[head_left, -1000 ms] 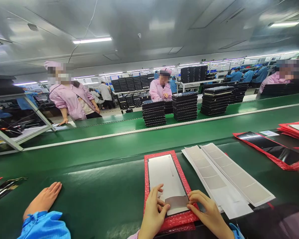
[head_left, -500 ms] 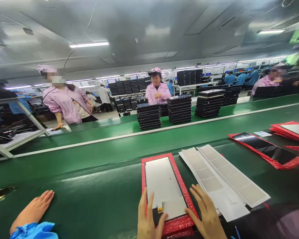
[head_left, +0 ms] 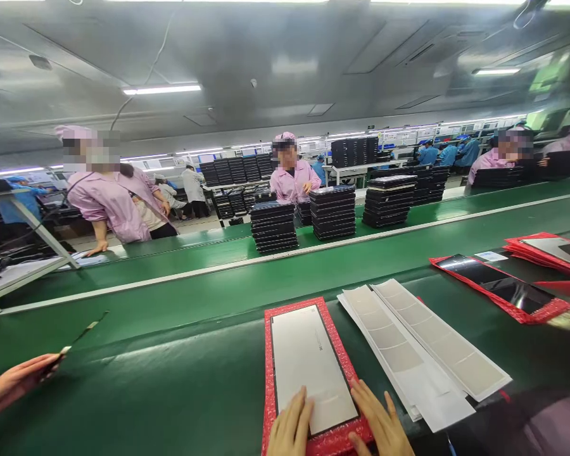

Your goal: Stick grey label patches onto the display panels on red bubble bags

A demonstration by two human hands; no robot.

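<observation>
A silver-backed display panel (head_left: 306,361) with a dark border lies on a red bubble-wrap sheet (head_left: 330,316) in front of me. My left hand (head_left: 289,424) rests on the panel's lower left part, fingers stretched and close together, covering that corner. Over the lower right edge of the panel and wrap lies my right hand (head_left: 379,418), fingers spread and holding nothing. To the right of the panel are white backing sheets with grey rectangular film pieces (head_left: 422,335).
At the left, a co-worker's hand (head_left: 19,383) holds a thin dark piece over the green work surface (head_left: 171,392). Another dark panel (head_left: 498,282) lies on red wrap at the right. Stacks of black flat units (head_left: 333,212) stand beyond the belt, near people in pink.
My left hand has moved from the panel's left edge onto its lower face, hiding the flex connector. The co-worker's hand at the left, flat before, now holds a thin dark piece.
</observation>
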